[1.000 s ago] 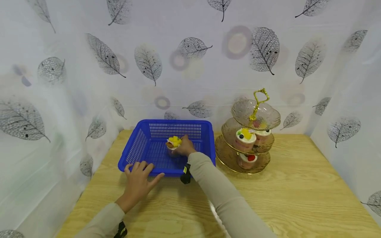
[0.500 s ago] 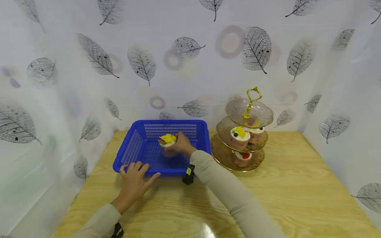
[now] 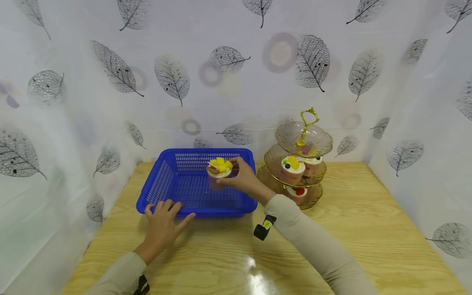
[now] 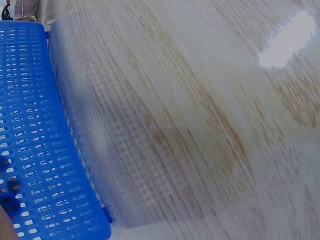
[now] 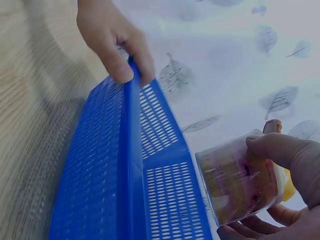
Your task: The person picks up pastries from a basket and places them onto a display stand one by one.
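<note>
My right hand (image 3: 245, 178) holds a clear dessert cup (image 3: 218, 180) by its sides, thumb in front. Yellow fruit cubes and a brown biscuit-like piece top the white cream. Through the cup wall (image 5: 240, 180), the right wrist view shows pink and yellowish layers. The cup is upright over the right half of a blue plastic basket (image 3: 173, 214), at about the height of its back rim. At the basket's near left, my left hand (image 3: 162, 227) grips the front rim. In the right wrist view the left hand (image 5: 115, 45) has the rim between thumb and fingers.
A three-tier glass stand (image 3: 285, 133) with a gold handle (image 3: 309, 116) is right of the basket. Several dessert cups sit on its lower tiers, including a blueberry-topped cup (image 3: 292, 170) and a strawberry-topped cup (image 3: 296, 195). A leaf-patterned curtain (image 3: 236, 90) borders the wooden table (image 3: 368, 237).
My right hand has lifted the dessert cup from inside the basket, moving it up and slightly right. My left hand keeps its hold on the rim. The head view has turned slightly right.
</note>
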The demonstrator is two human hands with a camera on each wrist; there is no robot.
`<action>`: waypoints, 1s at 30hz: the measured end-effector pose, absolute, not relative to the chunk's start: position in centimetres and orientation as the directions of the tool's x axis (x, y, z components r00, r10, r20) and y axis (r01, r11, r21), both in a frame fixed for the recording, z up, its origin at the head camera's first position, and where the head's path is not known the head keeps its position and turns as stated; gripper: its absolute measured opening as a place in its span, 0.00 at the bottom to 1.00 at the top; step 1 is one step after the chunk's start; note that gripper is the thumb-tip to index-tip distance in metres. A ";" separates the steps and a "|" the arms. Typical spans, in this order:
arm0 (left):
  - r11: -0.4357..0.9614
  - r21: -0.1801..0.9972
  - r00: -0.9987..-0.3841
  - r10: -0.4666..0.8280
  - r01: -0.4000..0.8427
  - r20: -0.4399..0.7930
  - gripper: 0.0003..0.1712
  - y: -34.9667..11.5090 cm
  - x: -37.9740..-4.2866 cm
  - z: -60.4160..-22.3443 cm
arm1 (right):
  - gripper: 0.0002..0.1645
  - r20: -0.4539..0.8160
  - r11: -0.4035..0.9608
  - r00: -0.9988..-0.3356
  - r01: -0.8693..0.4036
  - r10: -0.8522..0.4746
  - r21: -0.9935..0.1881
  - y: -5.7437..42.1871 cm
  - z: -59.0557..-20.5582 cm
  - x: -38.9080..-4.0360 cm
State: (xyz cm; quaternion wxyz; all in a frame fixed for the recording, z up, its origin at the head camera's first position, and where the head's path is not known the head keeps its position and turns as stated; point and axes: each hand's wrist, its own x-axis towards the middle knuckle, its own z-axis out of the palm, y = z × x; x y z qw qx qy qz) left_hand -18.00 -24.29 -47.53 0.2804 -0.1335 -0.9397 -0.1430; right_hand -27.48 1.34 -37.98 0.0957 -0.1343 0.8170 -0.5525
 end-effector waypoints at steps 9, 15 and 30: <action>0.918 0.208 -0.806 0.169 0.339 0.567 0.29 -24.4 -18.2 -47.7 | 0.45 0.039 0.243 -0.951 -0.118 -0.308 -0.963 6.6 -37.9 -24.6; 0.914 0.206 -0.798 0.176 0.350 0.576 0.29 -24.4 -18.3 -47.6 | 0.45 0.099 0.256 -0.968 -0.158 -0.230 -0.954 10.7 -39.0 -22.5; 0.913 0.207 -0.797 0.177 0.353 0.577 0.28 -24.4 -18.0 -47.7 | 0.45 0.058 0.272 -0.997 -0.071 -0.059 -0.960 14.2 -44.3 -19.1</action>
